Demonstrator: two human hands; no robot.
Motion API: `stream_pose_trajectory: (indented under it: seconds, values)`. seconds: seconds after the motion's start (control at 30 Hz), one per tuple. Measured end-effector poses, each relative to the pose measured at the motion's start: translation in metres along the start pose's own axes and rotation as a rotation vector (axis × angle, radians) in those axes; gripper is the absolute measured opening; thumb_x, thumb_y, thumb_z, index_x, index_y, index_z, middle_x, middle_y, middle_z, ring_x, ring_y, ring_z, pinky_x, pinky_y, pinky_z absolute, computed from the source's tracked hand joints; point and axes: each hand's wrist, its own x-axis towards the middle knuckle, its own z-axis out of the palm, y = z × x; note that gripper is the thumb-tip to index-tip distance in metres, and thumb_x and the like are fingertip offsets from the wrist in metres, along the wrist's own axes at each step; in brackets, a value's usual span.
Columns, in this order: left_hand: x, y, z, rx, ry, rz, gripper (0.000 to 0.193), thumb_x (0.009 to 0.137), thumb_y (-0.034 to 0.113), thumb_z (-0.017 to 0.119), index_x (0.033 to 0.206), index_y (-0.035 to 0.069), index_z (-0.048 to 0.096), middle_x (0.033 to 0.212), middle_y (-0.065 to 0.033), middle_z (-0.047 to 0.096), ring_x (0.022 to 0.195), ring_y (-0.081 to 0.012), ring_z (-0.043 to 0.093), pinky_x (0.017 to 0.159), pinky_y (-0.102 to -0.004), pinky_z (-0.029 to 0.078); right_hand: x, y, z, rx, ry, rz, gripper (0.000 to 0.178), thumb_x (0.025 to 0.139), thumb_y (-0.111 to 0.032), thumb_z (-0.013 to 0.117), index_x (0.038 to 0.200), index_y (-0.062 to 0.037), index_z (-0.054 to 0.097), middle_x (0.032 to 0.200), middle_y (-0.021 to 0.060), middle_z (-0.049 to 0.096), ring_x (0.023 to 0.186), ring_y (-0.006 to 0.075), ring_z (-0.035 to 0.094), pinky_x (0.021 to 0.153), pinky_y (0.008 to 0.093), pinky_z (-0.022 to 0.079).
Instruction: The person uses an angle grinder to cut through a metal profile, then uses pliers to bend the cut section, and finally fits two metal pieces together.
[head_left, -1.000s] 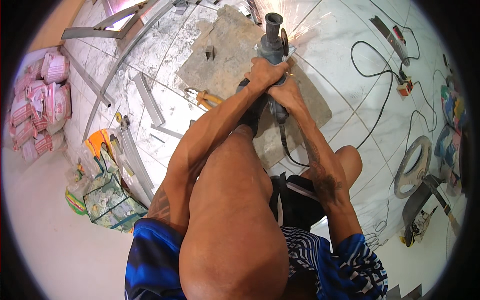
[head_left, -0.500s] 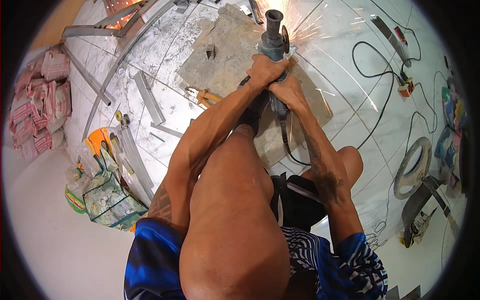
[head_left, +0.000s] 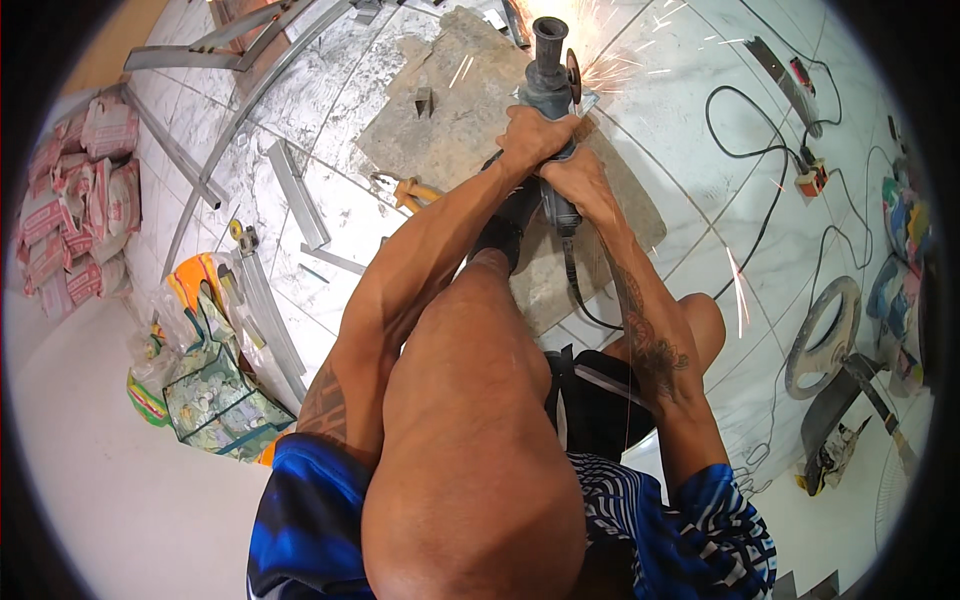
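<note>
Both hands hold a dark angle grinder [head_left: 547, 95] above a worn board [head_left: 430, 110]. My left hand [head_left: 535, 138] wraps around the front of its body, while my right hand [head_left: 577, 184] is closed around the rear section, near the cord. The cutting disc [head_left: 573, 70] stands on edge at the tool's right side, throwing bright sparks [head_left: 605, 60] forward and to the right. A bit of pale metal [head_left: 588, 102] shows beside the disc. Where the disc bites is hidden by glare and the tool. Pliers with orange handles [head_left: 412, 193] lie left of my left forearm.
Metal channels [head_left: 298, 195] and a bent frame [head_left: 190, 60] lie at left, by stacked pink-and-white bags [head_left: 90, 190]. A teal-edged basket [head_left: 225, 405] sits nearer. On the right are a black cable [head_left: 765, 147], an orange socket box [head_left: 812, 180] and a round-rimmed object [head_left: 822, 335].
The spark spray has shifted, with streaks now lower right near my right forearm. The glow on the frame at the upper left has faded. Both hands keep their grip, almost unmoved.
</note>
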Motion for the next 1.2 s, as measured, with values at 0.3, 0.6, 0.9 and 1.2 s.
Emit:
stream_pose_trajectory:
  seconds: [0.3,0.6,0.9,1.2]
  values:
    - [-0.007,0.014,-0.002,-0.039,-0.056,0.021,0.108,0.068,0.054,0.074,0.123,-0.028,0.031,0.111,-0.0330,0.063,0.108,-0.0408,0.063,0.104,-0.0458,0.036,0.030,0.033,0.004,0.007,0.030,-0.026,0.048,0.070,-0.022,0.076,0.106,0.0074,0.068,0.101,0.0188,0.070,0.095,0.0262,0.067,0.083,0.0350,0.050]
    - [-0.005,0.017,0.003,-0.012,-0.052,0.038,0.107,0.068,0.053,0.074,0.123,-0.028,0.030,0.110,-0.0331,0.063,0.108,-0.0413,0.063,0.104,-0.0459,0.036,0.039,0.041,0.002,0.020,0.012,-0.001,0.048,0.072,-0.017,0.075,0.112,0.0066,0.066,0.105,0.0164,0.070,0.098,0.0242,0.066,0.086,0.0342,0.050]
    - [0.006,0.013,0.006,-0.036,-0.054,0.039,0.106,0.067,0.050,0.075,0.124,-0.027,0.030,0.111,-0.0347,0.062,0.108,-0.0424,0.063,0.104,-0.0451,0.039,0.057,0.058,0.011,0.006,0.066,-0.169,0.049,0.072,-0.018,0.078,0.112,0.0060,0.066,0.106,0.0147,0.071,0.095,0.0218,0.067,0.083,0.0338,0.051]
    - [0.005,0.005,-0.005,-0.055,-0.054,0.016,0.104,0.068,0.048,0.075,0.123,-0.028,0.029,0.111,-0.0362,0.062,0.107,-0.0423,0.064,0.099,-0.0409,0.046,0.034,0.030,0.012,-0.002,0.014,0.011,0.039,0.073,-0.020,0.077,0.105,0.0031,0.070,0.096,0.0141,0.072,0.090,0.0218,0.067,0.078,0.0339,0.050]
